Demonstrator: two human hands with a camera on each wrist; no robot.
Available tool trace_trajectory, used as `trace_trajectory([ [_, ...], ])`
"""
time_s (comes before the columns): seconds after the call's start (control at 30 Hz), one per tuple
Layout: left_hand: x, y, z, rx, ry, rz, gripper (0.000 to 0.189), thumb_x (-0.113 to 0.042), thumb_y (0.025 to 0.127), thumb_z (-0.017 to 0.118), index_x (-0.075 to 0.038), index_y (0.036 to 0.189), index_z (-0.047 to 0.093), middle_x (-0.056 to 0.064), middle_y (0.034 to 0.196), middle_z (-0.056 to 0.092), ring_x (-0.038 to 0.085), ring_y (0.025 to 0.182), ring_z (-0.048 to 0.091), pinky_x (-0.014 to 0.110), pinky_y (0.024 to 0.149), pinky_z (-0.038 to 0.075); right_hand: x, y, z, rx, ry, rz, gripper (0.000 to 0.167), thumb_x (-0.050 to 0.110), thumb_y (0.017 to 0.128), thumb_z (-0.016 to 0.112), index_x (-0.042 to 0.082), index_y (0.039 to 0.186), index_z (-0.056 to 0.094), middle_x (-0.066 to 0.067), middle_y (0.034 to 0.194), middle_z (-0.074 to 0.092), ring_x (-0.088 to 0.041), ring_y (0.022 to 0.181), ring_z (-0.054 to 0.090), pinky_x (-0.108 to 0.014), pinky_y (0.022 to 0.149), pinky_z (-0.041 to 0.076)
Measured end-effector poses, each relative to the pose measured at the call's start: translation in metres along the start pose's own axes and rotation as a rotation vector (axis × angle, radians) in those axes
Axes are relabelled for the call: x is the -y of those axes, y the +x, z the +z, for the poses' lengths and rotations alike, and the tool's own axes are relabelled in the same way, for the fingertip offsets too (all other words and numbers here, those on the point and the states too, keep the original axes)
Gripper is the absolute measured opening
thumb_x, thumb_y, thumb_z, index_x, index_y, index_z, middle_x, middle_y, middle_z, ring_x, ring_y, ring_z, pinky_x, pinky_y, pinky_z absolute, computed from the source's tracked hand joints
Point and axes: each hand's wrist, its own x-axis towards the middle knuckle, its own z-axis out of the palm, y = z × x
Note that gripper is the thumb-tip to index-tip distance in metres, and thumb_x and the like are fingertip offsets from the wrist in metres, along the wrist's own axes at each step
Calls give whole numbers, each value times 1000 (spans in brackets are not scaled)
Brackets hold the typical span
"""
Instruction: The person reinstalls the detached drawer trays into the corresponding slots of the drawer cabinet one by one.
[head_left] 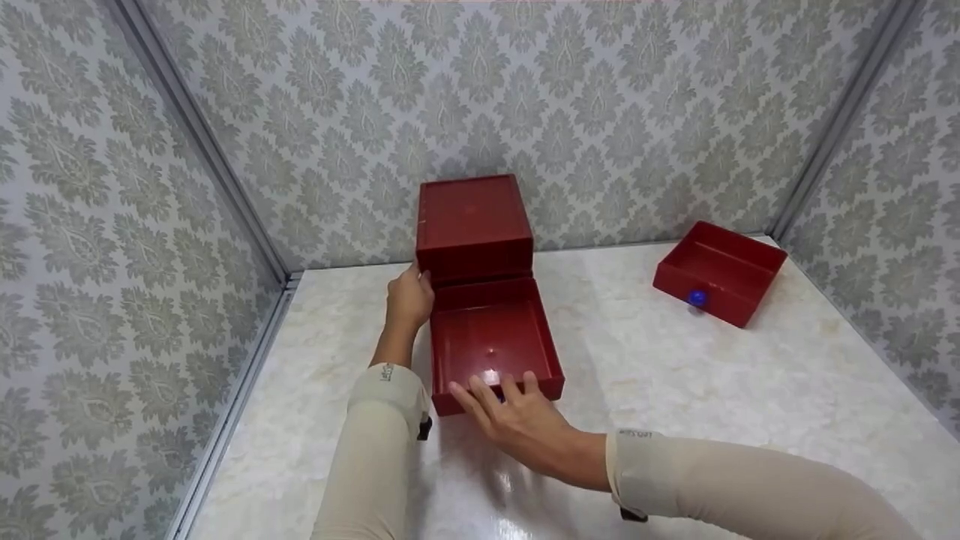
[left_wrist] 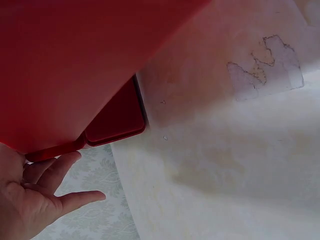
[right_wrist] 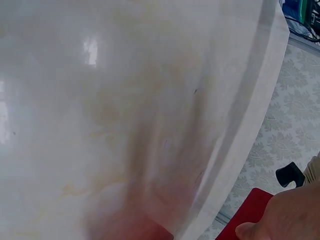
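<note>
A red drawer [head_left: 495, 337] lies pulled out in front of a red drawer cabinet [head_left: 472, 214] at the back wall. My left hand [head_left: 410, 298] touches the cabinet's front left side with its fingertips. In the left wrist view, the thumb of my left hand [left_wrist: 37, 202] stands out, away from the red plastic. My right hand [head_left: 525, 424] is at the drawer's front, its fingers spread over the front rim. A bit of blue knob [head_left: 500, 396] shows between those fingers. In the right wrist view, my right hand [right_wrist: 292, 217] shows only partly, over red plastic.
A second red drawer [head_left: 720, 274] with a blue knob [head_left: 697, 298] sits at the back right of the white marbled table [head_left: 622, 345]. Patterned walls [head_left: 600, 135] enclose the table at the back and both sides.
</note>
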Motion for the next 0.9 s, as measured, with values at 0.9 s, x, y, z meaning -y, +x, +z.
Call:
trace_trajectory([
  [0.9, 0, 0, 0, -14, 8, -9, 39, -23, 109, 43, -12, 145, 56, 20, 135, 66, 39, 127, 62, 55, 103, 49, -6, 30, 22, 114, 49, 37, 92, 26, 88, 80, 18, 163, 27, -4, 150, 53, -29, 112, 67, -52, 92, 58],
])
